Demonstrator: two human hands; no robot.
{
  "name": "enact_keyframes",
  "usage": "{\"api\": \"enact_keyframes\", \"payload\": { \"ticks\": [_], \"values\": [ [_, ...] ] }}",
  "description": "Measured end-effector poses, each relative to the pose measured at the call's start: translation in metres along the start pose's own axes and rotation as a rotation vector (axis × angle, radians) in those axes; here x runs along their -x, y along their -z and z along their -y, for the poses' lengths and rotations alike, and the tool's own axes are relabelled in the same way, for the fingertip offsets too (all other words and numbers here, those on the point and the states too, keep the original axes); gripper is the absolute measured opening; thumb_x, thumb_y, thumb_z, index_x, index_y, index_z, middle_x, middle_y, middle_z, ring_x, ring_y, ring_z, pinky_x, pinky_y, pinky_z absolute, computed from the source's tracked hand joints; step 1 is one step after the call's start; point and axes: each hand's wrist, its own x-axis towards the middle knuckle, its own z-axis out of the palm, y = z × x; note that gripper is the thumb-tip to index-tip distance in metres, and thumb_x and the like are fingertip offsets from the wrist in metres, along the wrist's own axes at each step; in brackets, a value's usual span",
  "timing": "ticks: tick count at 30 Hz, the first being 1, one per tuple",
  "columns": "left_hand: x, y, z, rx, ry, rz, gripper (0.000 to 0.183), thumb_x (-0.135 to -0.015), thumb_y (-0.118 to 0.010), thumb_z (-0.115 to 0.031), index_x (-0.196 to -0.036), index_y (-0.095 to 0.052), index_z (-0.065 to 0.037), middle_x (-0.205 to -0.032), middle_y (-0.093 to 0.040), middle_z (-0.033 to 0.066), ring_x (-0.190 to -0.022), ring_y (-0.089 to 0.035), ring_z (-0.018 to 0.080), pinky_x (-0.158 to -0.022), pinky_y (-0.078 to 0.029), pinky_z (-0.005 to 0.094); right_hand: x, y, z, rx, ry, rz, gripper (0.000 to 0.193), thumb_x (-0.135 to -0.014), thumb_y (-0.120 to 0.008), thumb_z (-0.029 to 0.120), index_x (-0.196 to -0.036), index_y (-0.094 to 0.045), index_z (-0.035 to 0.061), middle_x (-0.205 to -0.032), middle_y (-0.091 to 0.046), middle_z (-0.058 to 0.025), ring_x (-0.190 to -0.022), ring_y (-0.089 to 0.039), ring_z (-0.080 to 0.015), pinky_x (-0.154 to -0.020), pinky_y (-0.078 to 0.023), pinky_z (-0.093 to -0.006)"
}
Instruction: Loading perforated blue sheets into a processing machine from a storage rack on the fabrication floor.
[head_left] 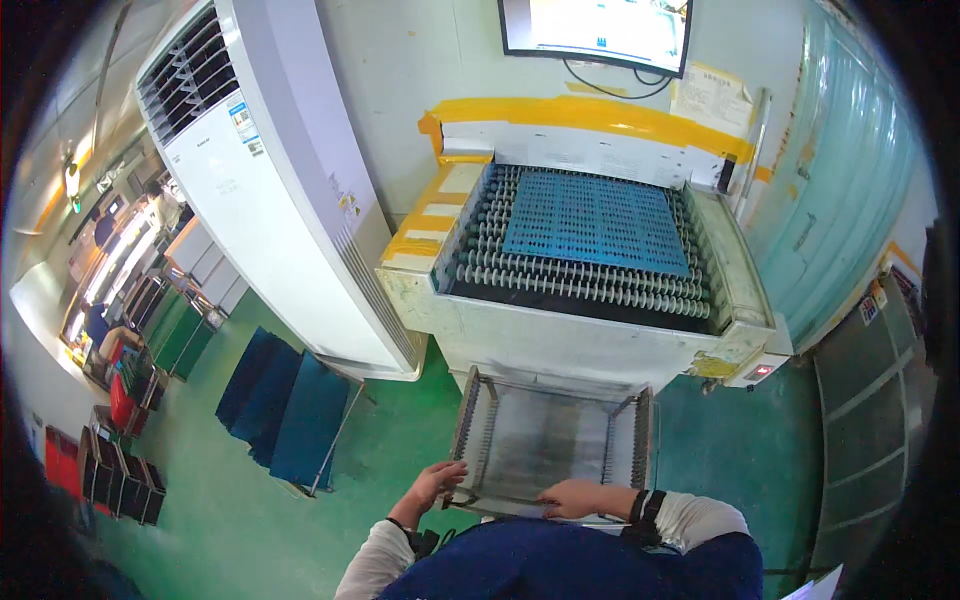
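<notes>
In front of me stands a slotted metal rack (472,430) with comb-like rows of teeth down both sides and a grey, shiny bottom. My left hand (435,485) is at its near left corner, fingers curled on the frame. My right hand (585,498) is closed round the near bar, knuckles up; its fingertips are partly hidden. Beyond the rack, a blue perforated panel (600,222) lies flat on the conveyor rollers (585,284) of a whitish machine (520,345). Neither hand touches the panel.
A tall white air conditioner (270,180) stands left of the machine. Dark blue panels (290,400) lean in a metal frame on the green floor (400,420). A monitor (600,30) hangs above. Metal-framed panels (870,400) stand at right. People sit at lit benches far left.
</notes>
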Motion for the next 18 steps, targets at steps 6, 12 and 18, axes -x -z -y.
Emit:
{"api": "enact_keyframes", "payload": {
  "ticks": [6,12,18],
  "values": [
    [0.001,0.001,0.003,-0.008,-0.023,0.038,0.057,-0.091,-0.060,-0.043,-0.133,-0.053,-0.004,-0.126,-0.061,0.0091,-0.115,-0.053,0.0240,-0.095,-0.040,0.0356,-0.013,-0.024,-0.010,0.020,-0.106,-0.085,0.034,-0.088,-0.057,0.026,-0.117,-0.062,0.0091,-0.108,-0.065,-0.0179,-0.101,-0.060,-0.0387,-0.084,-0.048,-0.0492],
    [-0.002,0.003,0.007,-0.026,-0.058,0.020,0.047,-0.093,-0.058,-0.039,-0.123,-0.059,-0.003,-0.107,-0.066,0.0075,-0.100,-0.058,0.0187,-0.086,-0.043,0.0321,-0.013,-0.020,-0.011,0.049,-0.056,-0.144,0.031,-0.088,-0.057,0.027,-0.113,-0.064,0.0085,-0.105,-0.066,-0.0180,-0.099,-0.062,-0.0390,-0.082,-0.049,-0.0498],
    [0.005,0.005,0.009,-0.090,-0.065,0.075,0.047,-0.093,-0.058,-0.042,-0.118,-0.063,-0.002,-0.094,-0.065,0.0061,-0.085,-0.056,0.0149,-0.075,-0.042,0.0274,-0.006,-0.016,-0.002,0.007,-0.096,-0.091,0.037,-0.083,-0.054,0.019,-0.117,-0.063,0.0092,-0.105,-0.066,-0.0205,-0.099,-0.062,-0.0409,-0.082,-0.049,-0.0512]
  ]
}}
